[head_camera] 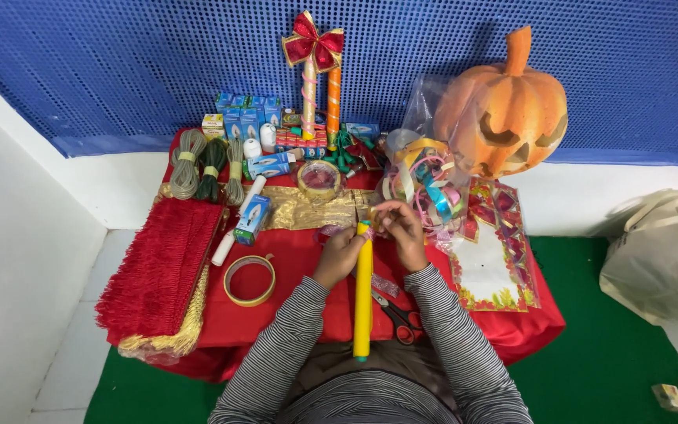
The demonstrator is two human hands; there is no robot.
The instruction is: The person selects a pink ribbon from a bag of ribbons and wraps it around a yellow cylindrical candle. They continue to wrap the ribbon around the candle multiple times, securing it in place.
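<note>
A long yellow stick [363,298] with a green tip lies from my lap up to the middle of the red table [292,314]. My left hand [341,253] grips its upper end. My right hand [402,232] pinches something small at that same end; what it is I cannot tell. Both arms wear grey striped sleeves. Red-handled scissors [399,316] lie just right of the stick, under my right forearm.
A tape ring [249,279] lies left of my hands, a second tape roll [318,180] beyond them. Red fringe trim [158,267] hangs off the left edge. Cord bundles [207,166], small boxes, decorated sticks with a red bow [313,47], curled ribbons [421,188] and an orange pumpkin [504,110] fill the back. A white bag [661,251] sits on the right.
</note>
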